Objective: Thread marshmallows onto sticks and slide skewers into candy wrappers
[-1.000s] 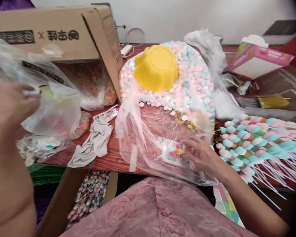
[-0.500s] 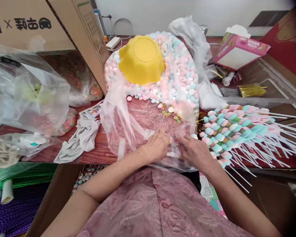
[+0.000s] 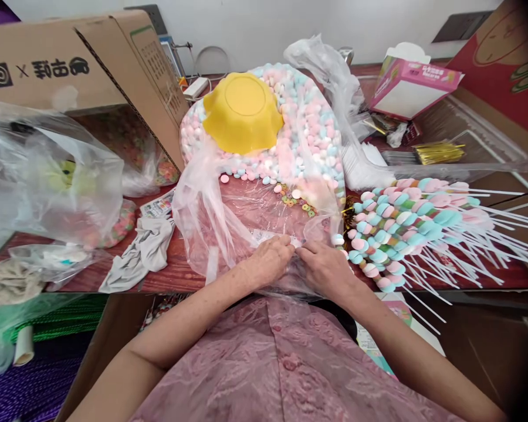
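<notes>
Close to the table's front edge, my left hand [image 3: 270, 261] and my right hand [image 3: 324, 266] almost meet, fingertips pinched together over a clear plastic bag [image 3: 246, 202]. Whatever small thing lies between the fingers is hidden. Past them, the bag is full of pastel pink, blue and white marshmallow-like candies [image 3: 310, 132], with an upturned yellow scalloped bowl [image 3: 244, 108] resting on top. A few small ring-shaped candies [image 3: 297, 202] lie in front of the pile. Right of my right hand is a stack of white sticks threaded with candies [image 3: 405, 225].
A large cardboard box [image 3: 154, 88] and plastic bags [image 3: 48, 176] stand at the left, near grey cloth [image 3: 138, 252]. At the back right are a pink carton [image 3: 416, 82] and a clear tray [image 3: 488, 140] near gold ties [image 3: 440, 152].
My hands have come together; earlier they were apart, with printed paper or plastic visible between them. The right hand has moved left. The whole view has shifted slightly.
</notes>
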{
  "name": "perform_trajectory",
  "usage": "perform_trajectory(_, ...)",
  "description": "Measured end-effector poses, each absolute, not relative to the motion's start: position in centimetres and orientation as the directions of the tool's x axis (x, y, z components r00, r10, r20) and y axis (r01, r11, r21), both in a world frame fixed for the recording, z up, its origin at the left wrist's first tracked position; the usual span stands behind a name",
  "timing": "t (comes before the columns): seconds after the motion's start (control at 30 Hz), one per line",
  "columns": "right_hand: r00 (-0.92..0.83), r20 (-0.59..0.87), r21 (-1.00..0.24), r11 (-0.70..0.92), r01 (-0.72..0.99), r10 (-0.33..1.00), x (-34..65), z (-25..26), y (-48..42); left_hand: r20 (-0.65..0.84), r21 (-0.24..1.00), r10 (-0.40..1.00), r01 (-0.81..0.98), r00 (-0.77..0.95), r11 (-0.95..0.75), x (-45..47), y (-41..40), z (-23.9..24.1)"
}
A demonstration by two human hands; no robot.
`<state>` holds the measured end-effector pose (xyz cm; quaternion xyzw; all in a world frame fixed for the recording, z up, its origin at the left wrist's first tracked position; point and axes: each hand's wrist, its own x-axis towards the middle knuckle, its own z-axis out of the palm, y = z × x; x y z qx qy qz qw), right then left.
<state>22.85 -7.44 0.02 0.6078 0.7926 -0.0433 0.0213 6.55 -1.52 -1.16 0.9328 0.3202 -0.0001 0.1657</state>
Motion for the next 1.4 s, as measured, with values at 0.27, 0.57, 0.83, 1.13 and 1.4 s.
perform_trajectory(0.27,-0.16,-0.112,-0.01,0.159,0.987,0.981,24.2,-0.9,-5.6,0.096,0.664,0.711,0.488,0.696,-0.567,3.7,-1.1,-2.7)
perform_trajectory(0.57,-0.19,-0.053,-0.099,0.185,0.978,0.98,25.0,0.2,-6.2,-0.322,0.919,0.869,-0.097,0.376,0.382,1.0,-2.5,-2.3)
perform_trajectory(0.83,-0.459,-0.168,-0.222,0.42,0.88,0.872,19.6,-0.2,-4.1,-0.213,0.906,0.865,0.422,0.454,0.001,1.5,-3.7,-2.3)
perform_trajectory(1.13,-0.45,-0.117,-0.411,0.37,0.834,0.885,20.3,-0.9,-6.3,-0.087,0.632,0.853,0.691,0.514,-0.352,2.9,-5.1,-2.2)
perform_trajectory(1.4,-0.336,0.08,-0.667,0.301,0.681,0.938,20.0,-0.7,-5.4,-0.305,0.94,0.865,-0.022,0.399,0.341,3.1,-4.0,-1.5)
